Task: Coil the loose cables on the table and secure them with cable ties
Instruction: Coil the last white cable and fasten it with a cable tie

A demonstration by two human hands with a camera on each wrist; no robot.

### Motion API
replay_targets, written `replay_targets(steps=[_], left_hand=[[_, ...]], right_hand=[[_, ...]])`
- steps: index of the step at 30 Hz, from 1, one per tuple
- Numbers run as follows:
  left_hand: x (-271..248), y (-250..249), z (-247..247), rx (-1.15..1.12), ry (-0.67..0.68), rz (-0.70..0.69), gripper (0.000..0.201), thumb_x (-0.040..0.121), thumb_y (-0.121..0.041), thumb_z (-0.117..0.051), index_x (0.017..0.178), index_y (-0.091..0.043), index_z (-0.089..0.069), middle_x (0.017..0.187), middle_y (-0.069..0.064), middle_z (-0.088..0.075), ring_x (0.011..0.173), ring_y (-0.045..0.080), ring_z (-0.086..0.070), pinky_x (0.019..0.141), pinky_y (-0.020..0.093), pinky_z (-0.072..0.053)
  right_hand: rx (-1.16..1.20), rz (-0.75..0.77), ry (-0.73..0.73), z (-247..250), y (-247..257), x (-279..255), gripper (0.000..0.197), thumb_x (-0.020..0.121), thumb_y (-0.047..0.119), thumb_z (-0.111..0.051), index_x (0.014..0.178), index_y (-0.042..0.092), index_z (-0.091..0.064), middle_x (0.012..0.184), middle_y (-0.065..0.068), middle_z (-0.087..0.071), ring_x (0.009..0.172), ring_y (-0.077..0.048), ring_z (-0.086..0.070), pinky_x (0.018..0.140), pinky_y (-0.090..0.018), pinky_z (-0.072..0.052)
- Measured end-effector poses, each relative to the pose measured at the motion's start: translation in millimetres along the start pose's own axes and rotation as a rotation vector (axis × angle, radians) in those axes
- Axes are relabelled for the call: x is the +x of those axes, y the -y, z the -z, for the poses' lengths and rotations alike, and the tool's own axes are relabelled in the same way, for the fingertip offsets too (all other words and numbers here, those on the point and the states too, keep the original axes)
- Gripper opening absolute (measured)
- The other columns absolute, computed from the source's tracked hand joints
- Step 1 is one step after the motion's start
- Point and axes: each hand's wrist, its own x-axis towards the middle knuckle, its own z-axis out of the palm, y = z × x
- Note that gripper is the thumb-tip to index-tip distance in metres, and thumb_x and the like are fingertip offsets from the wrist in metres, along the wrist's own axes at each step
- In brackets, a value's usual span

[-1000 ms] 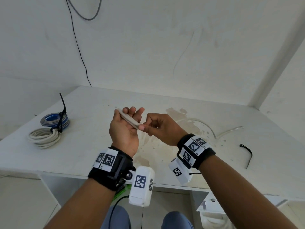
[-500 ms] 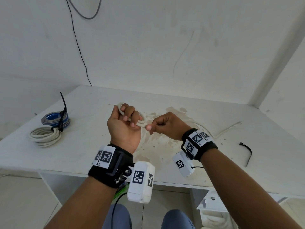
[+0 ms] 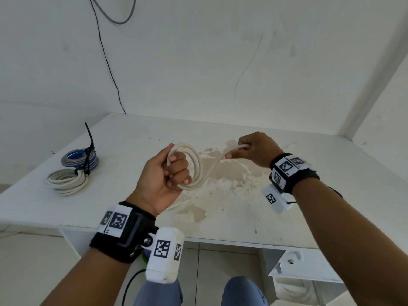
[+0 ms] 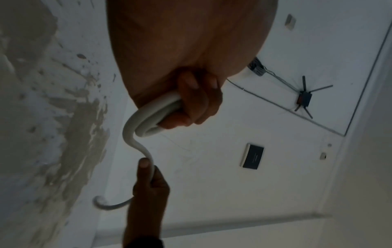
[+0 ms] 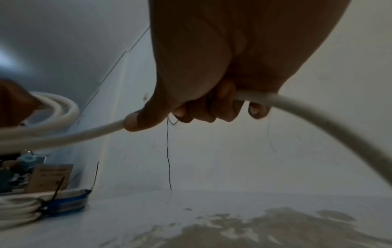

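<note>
Head view shows the left hand (image 3: 164, 176) gripping a white cable (image 3: 194, 166) loop mid-frame, the right hand (image 3: 254, 151) pinching its tail (both above the table (image 3: 132, 138)).

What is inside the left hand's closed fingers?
The left hand grips a few loops of white cable; its fingers curl round them. The stretch under the fingers is covered, so the exact loop count cannot be told.

No legible text, only coded square wrist markers (image 3: 118, 221).
</note>
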Motion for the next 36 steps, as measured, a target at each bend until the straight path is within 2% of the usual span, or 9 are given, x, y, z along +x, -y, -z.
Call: replay_targets(steps=[3, 9, 12, 14, 19, 22, 27, 31, 36], left_hand=[[0, 6, -3, 0.118, -0.004, 0.058, 0.046, 0.101, -0.04, -0.033, 0.061, -0.019, -0.042, 0.044, -0.008, -0.027, 0.044, 0.014, -0.009, 0.05, 0.025, -0.033], [3, 14, -11, 0.49, -0.066, 0.06, 0.047, 0.105, -0.041, -0.03, 0.065, -0.017, -0.035, 0.049, -0.007, -0.022, 0.042, 0.009, -0.016, 0.056, 0.03, -0.012], [3, 18, -15, 0.692, -0.165, -0.006, 0.051, 0.106, -0.04, -0.032, 0.061, -0.017, -0.039, 0.05, -0.005, -0.027, 0.045, 0.012, -0.021, 0.048, 0.024, -0.021], [3, 22, -19, 0.862, -0.226, -0.049, 0.052, 0.106, -0.042, -0.031, 0.06, -0.018, -0.041, 0.054, -0.004, -0.031, 0.048, 0.013, -0.026, 0.051, 0.024, -0.028], [6, 30, -22, 1.07, -0.396, -0.155, 0.051, 0.104, -0.049, -0.03, 0.068, -0.016, -0.042, 0.056, -0.003, -0.035, 0.049, 0.013, -0.031, 0.051, 0.023, -0.03], [10, 27, -21, 1.025, -0.515, -0.25, 0.051, 0.105, -0.047, -0.029, 0.071, -0.013, -0.046, 0.057, 0.0, -0.037, 0.051, 0.014, -0.033, 0.043, 0.018, -0.029], [20, 19, -19, 0.932, -0.6, -0.304, 0.053, 0.105, -0.048, -0.027, 0.072, -0.013, -0.048, 0.06, -0.001, -0.042, 0.052, 0.015, -0.034, 0.053, 0.027, -0.031], [27, 13, -18, 0.831, -0.641, -0.344, 0.052, 0.106, -0.041, -0.026, 0.076, -0.009, -0.054, 0.059, 0.0, -0.051, 0.046, 0.008, -0.044, 0.044, 0.016, -0.039], [33, -2, -8, 0.507, -0.751, -0.299, 0.052, 0.106, -0.042, -0.031, 0.073, -0.01, -0.055, 0.05, -0.004, -0.058, 0.045, 0.013, -0.047, 0.059, 0.029, -0.042]], right_hand=[[0.012, -0.014, -0.006, 1, 9, 4, 0.062, 0.052, 0.079, -0.076, 0.05, 0.025, -0.046, 0.044, 0.011, -0.039, 0.048, -0.012, -0.038, 0.055, -0.028, -0.035], [-0.087, -0.037, -0.065, -2, 29, 5, 0.058, 0.053, 0.07, -0.086, 0.059, 0.021, -0.056, 0.049, 0.011, -0.05, 0.049, -0.009, -0.045, 0.054, -0.025, -0.037], [-0.172, -0.022, -0.088, -2, 48, 4, 0.056, 0.055, 0.072, -0.085, 0.06, 0.023, -0.057, 0.054, 0.011, -0.055, 0.054, -0.009, -0.051, 0.054, -0.025, -0.037], [-0.221, 0.015, -0.103, -1, 61, 3, 0.054, 0.059, 0.072, -0.083, 0.061, 0.025, -0.056, 0.057, 0.011, -0.057, 0.056, -0.008, -0.053, 0.054, -0.025, -0.037], [-0.312, 0.15, -0.124, -6, 95, -5, 0.036, 0.079, 0.06, -0.074, 0.068, 0.028, -0.061, 0.061, 0.012, -0.056, 0.06, -0.007, -0.053, 0.058, -0.026, -0.038], [-0.315, 0.184, -0.12, -12, 109, -13, 0.029, 0.09, 0.054, -0.062, 0.077, 0.028, -0.065, 0.066, 0.011, -0.06, 0.064, -0.011, -0.057, 0.059, -0.027, -0.041], [-0.224, 0.243, -0.104, -25, 123, -26, 0.033, 0.103, 0.036, -0.044, 0.088, 0.018, -0.068, 0.064, 0.007, -0.057, 0.055, -0.013, -0.051, 0.054, -0.028, -0.034], [-0.128, 0.329, -0.081, -41, 128, -37, 0.032, 0.106, 0.028, -0.04, 0.088, 0.016, -0.064, 0.06, 0.009, -0.051, 0.051, -0.01, -0.046, 0.051, -0.028, -0.032], [0.03, 0.379, -0.114, -58, 122, -51, 0.027, 0.106, 0.027, -0.045, 0.092, 0.022, -0.067, 0.059, 0.014, -0.054, 0.049, -0.007, -0.05, 0.052, -0.027, -0.044]])
